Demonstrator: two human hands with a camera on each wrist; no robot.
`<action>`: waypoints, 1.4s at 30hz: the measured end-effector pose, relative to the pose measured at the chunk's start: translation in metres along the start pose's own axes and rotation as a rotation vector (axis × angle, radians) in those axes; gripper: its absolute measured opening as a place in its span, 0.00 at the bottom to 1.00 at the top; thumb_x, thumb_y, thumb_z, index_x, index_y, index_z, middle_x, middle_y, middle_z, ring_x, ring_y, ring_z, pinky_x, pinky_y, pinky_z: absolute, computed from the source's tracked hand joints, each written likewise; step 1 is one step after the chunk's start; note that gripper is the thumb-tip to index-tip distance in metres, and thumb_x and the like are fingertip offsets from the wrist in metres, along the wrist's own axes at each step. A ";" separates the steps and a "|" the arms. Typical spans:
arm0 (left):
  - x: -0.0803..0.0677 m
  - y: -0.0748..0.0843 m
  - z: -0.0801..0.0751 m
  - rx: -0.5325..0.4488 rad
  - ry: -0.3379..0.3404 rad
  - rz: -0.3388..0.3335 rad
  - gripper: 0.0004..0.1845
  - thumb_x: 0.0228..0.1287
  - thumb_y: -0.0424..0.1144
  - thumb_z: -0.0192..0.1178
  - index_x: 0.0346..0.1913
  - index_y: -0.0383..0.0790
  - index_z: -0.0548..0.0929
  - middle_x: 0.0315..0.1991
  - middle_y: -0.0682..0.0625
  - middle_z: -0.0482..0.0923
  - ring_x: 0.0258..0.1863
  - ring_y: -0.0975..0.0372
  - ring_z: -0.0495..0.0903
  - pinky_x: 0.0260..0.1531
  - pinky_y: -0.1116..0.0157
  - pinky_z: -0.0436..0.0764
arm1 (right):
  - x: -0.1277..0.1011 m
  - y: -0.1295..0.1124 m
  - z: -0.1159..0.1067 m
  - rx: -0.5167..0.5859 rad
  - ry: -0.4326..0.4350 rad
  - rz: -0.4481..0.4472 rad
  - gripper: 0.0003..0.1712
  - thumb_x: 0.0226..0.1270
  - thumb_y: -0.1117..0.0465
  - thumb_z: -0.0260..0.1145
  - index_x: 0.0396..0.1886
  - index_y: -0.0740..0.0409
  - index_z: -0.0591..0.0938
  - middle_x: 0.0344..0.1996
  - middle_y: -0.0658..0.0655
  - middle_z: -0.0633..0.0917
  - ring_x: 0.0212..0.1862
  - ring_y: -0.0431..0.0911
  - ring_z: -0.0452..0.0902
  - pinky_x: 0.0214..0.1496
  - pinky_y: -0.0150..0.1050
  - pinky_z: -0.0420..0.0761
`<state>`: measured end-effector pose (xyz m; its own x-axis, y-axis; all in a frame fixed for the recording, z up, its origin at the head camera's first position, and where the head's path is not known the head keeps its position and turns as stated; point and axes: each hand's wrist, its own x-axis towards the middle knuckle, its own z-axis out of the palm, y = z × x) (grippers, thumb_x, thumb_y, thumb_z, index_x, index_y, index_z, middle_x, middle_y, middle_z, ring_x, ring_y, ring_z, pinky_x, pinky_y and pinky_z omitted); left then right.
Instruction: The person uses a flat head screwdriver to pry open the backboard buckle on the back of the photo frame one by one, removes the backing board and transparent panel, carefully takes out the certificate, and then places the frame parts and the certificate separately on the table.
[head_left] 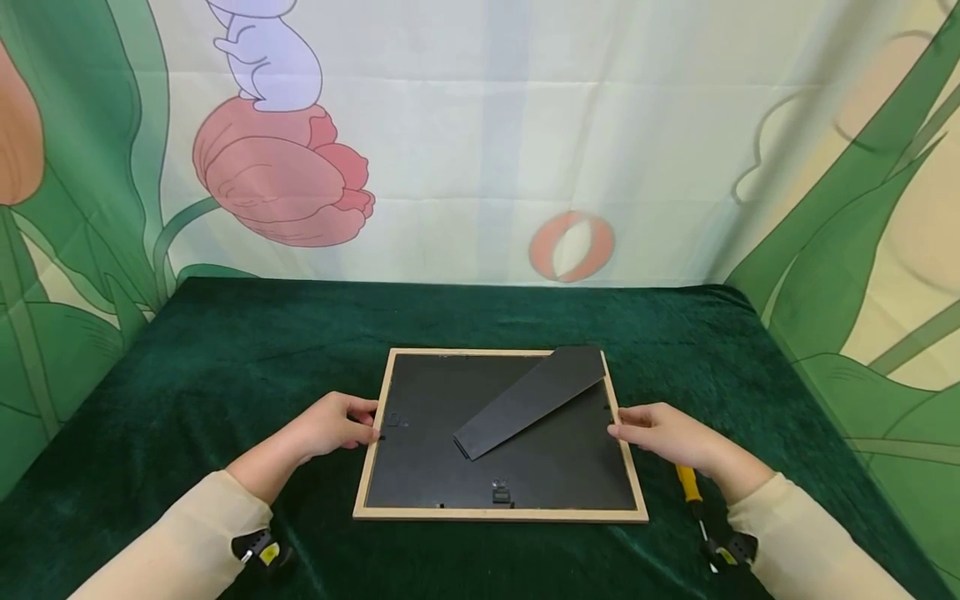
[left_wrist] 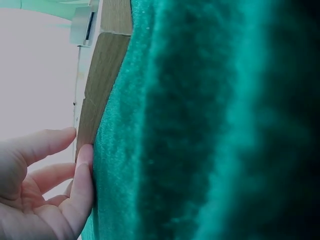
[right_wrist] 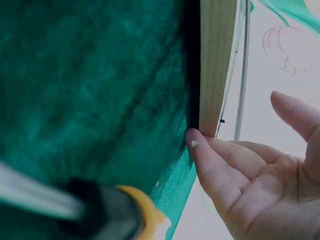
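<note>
A picture frame (head_left: 501,514) with a pale wood border lies back side up on dark green cloth. Its black backing (head_left: 420,467) carries a black stand leg (head_left: 532,400) set diagonally, its wide end overlapping the top right corner. My left hand (head_left: 333,425) pinches the left border; in the left wrist view the thumb (left_wrist: 57,142) is at the upper edge and a fingertip against the wooden side. At the right border, my right hand (head_left: 663,429) touches the wooden side (right_wrist: 214,65) low down with extended fingers, while its thumb (right_wrist: 295,112) stands apart from the frame.
A screwdriver with a yellow handle (head_left: 687,483) lies on the cloth below the right hand, partly behind the wrist. Green velvet cloth (head_left: 300,325) covers the table. Behind it hangs a curtain (head_left: 450,167) printed with flowers and leaves.
</note>
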<state>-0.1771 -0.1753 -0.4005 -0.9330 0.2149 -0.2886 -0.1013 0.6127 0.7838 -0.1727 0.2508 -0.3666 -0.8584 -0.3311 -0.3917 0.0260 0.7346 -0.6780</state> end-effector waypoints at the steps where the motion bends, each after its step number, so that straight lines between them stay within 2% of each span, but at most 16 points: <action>1: 0.001 0.000 0.000 0.005 0.001 0.001 0.26 0.47 0.35 0.62 0.53 0.33 0.71 0.28 0.47 0.71 0.27 0.59 0.72 0.29 0.63 0.76 | 0.000 0.000 0.000 0.001 0.000 0.004 0.35 0.57 0.45 0.54 0.57 0.65 0.64 0.50 0.61 0.72 0.50 0.50 0.69 0.48 0.46 0.69; 10: 0.000 0.005 0.002 0.060 0.024 0.017 0.25 0.47 0.33 0.62 0.51 0.32 0.72 0.25 0.48 0.70 0.25 0.60 0.71 0.24 0.65 0.73 | -0.001 -0.002 -0.001 -0.023 -0.016 -0.021 0.35 0.57 0.45 0.53 0.56 0.68 0.65 0.50 0.62 0.72 0.49 0.52 0.69 0.47 0.46 0.70; 16: 0.002 0.004 0.002 0.086 0.023 0.015 0.26 0.45 0.34 0.63 0.51 0.33 0.72 0.23 0.48 0.70 0.24 0.61 0.71 0.24 0.66 0.74 | -0.003 0.003 -0.003 0.001 -0.031 -0.020 0.34 0.58 0.46 0.53 0.56 0.67 0.65 0.51 0.63 0.71 0.50 0.52 0.69 0.46 0.46 0.70; 21: 0.002 0.004 0.002 0.088 0.023 0.011 0.26 0.45 0.35 0.64 0.51 0.33 0.72 0.23 0.48 0.70 0.24 0.61 0.71 0.24 0.65 0.74 | -0.007 0.009 -0.011 0.036 -0.013 -0.036 0.33 0.59 0.47 0.53 0.56 0.66 0.65 0.52 0.63 0.69 0.49 0.51 0.69 0.45 0.45 0.72; 26: 0.000 0.004 0.002 0.083 0.039 -0.010 0.26 0.45 0.34 0.63 0.51 0.33 0.72 0.23 0.48 0.70 0.24 0.60 0.71 0.24 0.66 0.73 | -0.016 0.017 -0.024 -0.010 0.033 -0.070 0.34 0.59 0.46 0.52 0.57 0.67 0.64 0.53 0.65 0.68 0.49 0.53 0.68 0.45 0.47 0.71; 29: -0.001 0.006 0.002 0.085 0.038 -0.009 0.26 0.46 0.34 0.63 0.52 0.33 0.71 0.23 0.48 0.70 0.24 0.60 0.71 0.25 0.66 0.74 | -0.020 0.024 -0.031 -0.097 0.085 -0.061 0.35 0.58 0.45 0.53 0.55 0.68 0.65 0.49 0.65 0.70 0.47 0.53 0.69 0.42 0.47 0.72; 33: 0.000 0.007 0.001 0.095 0.040 -0.011 0.27 0.46 0.34 0.63 0.52 0.33 0.71 0.23 0.48 0.70 0.24 0.60 0.71 0.26 0.65 0.74 | -0.023 0.035 -0.035 -0.221 0.135 -0.003 0.35 0.56 0.45 0.56 0.53 0.70 0.66 0.38 0.60 0.76 0.37 0.48 0.71 0.34 0.42 0.73; 38: -0.001 0.006 0.001 0.098 0.044 -0.013 0.26 0.45 0.34 0.63 0.52 0.34 0.71 0.23 0.48 0.71 0.24 0.60 0.71 0.25 0.66 0.74 | -0.024 0.045 -0.030 -0.275 0.083 0.092 0.37 0.53 0.46 0.59 0.51 0.73 0.66 0.25 0.52 0.77 0.26 0.43 0.71 0.28 0.40 0.73; 42: 0.000 0.005 0.002 0.090 0.046 -0.011 0.26 0.45 0.34 0.64 0.51 0.34 0.71 0.23 0.48 0.71 0.23 0.60 0.71 0.25 0.65 0.74 | -0.025 0.047 -0.024 -0.297 0.065 0.122 0.40 0.51 0.46 0.60 0.51 0.75 0.65 0.19 0.50 0.77 0.22 0.43 0.71 0.27 0.39 0.73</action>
<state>-0.1773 -0.1710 -0.3976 -0.9472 0.1738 -0.2694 -0.0820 0.6810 0.7277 -0.1626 0.3078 -0.3737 -0.8895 -0.1985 -0.4117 -0.0119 0.9105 -0.4133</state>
